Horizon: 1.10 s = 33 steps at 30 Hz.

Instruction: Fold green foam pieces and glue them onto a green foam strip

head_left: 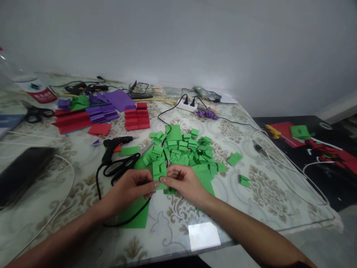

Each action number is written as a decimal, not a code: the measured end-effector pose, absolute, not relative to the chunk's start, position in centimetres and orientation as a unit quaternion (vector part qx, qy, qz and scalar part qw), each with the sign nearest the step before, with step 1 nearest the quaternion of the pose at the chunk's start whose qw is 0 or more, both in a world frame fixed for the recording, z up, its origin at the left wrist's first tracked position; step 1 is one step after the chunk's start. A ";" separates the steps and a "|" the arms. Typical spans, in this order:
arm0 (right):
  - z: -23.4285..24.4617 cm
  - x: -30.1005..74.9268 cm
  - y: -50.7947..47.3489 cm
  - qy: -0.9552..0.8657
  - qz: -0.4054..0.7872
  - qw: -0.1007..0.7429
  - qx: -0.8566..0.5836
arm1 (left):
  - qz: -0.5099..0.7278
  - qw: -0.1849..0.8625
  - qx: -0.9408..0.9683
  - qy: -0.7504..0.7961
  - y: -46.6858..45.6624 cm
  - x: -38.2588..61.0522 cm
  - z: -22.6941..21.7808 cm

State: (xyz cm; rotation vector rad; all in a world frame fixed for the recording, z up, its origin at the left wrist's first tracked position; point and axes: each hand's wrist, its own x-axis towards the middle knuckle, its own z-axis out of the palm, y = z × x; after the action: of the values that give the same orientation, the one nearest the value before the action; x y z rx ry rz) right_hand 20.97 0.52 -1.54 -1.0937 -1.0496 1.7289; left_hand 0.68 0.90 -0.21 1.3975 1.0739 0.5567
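Observation:
My left hand (131, 188) and my right hand (185, 182) meet over the table's near middle, both pinching one small folded green paper piece (159, 170) between fingertips. Just beyond them lies a heap of several similar folded green pieces (181, 149). Flat green paper sheets (136, 214) lie under my hands. Black scissors (122, 167) and a black glue gun (115, 145) rest just left of my left hand, the gun's cord looping beneath my wrist.
Red strips (136, 117), purple strips (102, 111) and more red paper (71, 121) lie at the back left. A white power strip (188, 106) with cables sits at the back. A black flat object (22, 173) lies at left. Table edge drops off at right.

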 end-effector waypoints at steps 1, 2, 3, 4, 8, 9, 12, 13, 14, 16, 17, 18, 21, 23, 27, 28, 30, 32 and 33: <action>-1.4 21.0 0.5 -0.417 0.684 0.415 -0.431 | 0.238 0.603 0.604 0.464 0.9 0.7 -0.2; -1.2 21.0 0.5 -0.416 0.685 0.420 -0.427 | 0.236 0.602 0.605 0.465 0.9 0.7 -0.2; -1.0 21.0 0.5 -0.413 0.687 0.422 -0.423 | 0.235 0.599 0.608 0.466 0.9 0.7 -0.3; -0.9 21.1 0.5 -0.411 0.691 0.423 -0.419 | 0.236 0.595 0.612 0.465 0.9 0.7 -0.4; -0.6 21.2 0.6 -0.398 0.695 0.432 -0.414 | 0.236 0.582 0.636 0.449 0.8 0.5 -1.2; -0.7 21.2 0.6 -0.398 0.692 0.435 -0.417 | 0.231 0.578 0.644 0.444 0.8 0.4 -1.3; -0.9 21.2 0.7 -0.403 0.680 0.439 -0.428 | 0.217 0.570 0.660 0.438 0.6 0.4 -1.4; -0.9 21.2 0.7 -0.404 0.676 0.439 -0.432 | 0.216 0.570 0.662 0.436 0.6 0.4 -1.3; -1.0 21.2 0.7 -0.405 0.674 0.439 -0.435 | 0.218 0.572 0.662 0.433 0.5 0.5 -1.3; -1.0 21.2 0.6 -0.409 0.670 0.436 -0.440 | 0.223 0.577 0.661 0.425 0.5 0.5 -1.1; -1.0 21.3 0.6 -0.412 0.670 0.433 -0.441 | 0.228 0.578 0.660 0.423 0.5 0.5 -1.0; -1.0 21.3 0.6 -0.415 0.669 0.430 -0.442 | 0.232 0.575 0.661 0.422 0.5 0.5 -0.9; -1.0 21.3 0.6 -0.420 0.669 0.427 -0.440 | 0.243 0.557 0.670 0.426 0.6 0.6 -0.7; -1.0 21.3 0.6 -0.415 0.672 0.432 -0.435 | 0.250 0.546 0.673 0.431 0.6 0.6 -0.6; -1.1 21.4 0.6 -0.413 0.676 0.432 -0.431 | 0.271 0.535 0.671 0.436 0.5 0.6 -0.6; -1.0 21.4 0.6 -0.418 0.676 0.428 -0.430 | 0.275 0.530 0.673 0.436 0.4 0.6 -0.6; -0.9 21.5 0.6 -0.430 0.675 0.419 -0.428 | 0.280 0.516 0.681 0.436 0.4 0.5 -0.7; -0.8 21.6 0.5 -0.441 0.675 0.411 -0.426 | 0.282 0.499 0.692 0.439 0.4 0.5 -0.7; -0.8 21.6 0.5 -0.443 0.676 0.408 -0.425 | 0.283 0.491 0.698 0.438 0.4 0.5 -0.7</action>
State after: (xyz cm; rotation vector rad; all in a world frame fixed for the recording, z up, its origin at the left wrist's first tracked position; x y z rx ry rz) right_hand 21.57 0.54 -0.80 -1.0715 -1.1170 1.7026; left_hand 0.45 0.43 -0.70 1.6938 1.0643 0.6872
